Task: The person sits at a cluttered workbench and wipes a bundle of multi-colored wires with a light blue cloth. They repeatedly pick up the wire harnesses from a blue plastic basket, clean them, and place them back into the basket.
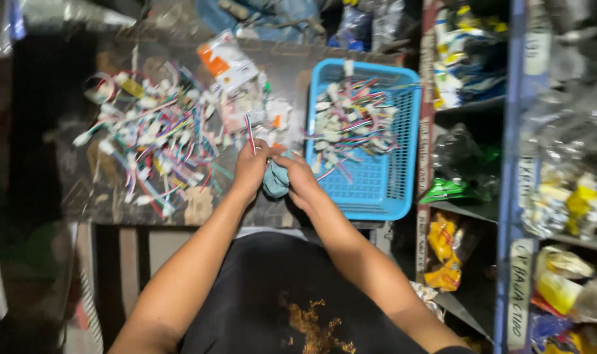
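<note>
My left hand (251,167) and my right hand (298,176) meet over the near edge of a dark table (115,203). Between them they hold a small wire harness (250,134) with red and white leads, and a teal cloth (276,180) is bunched under both palms. A loose heap of coloured wire connectors (151,141) lies to the left of my hands. To the right stands a blue plastic basket (383,196) with more wire connectors (352,121) piled in its far half.
An orange and white packet (227,62) lies at the table's far side. Shelves (508,196) with bagged goods fill the right. Blue fabric and clutter sit behind the table. The left side is dark.
</note>
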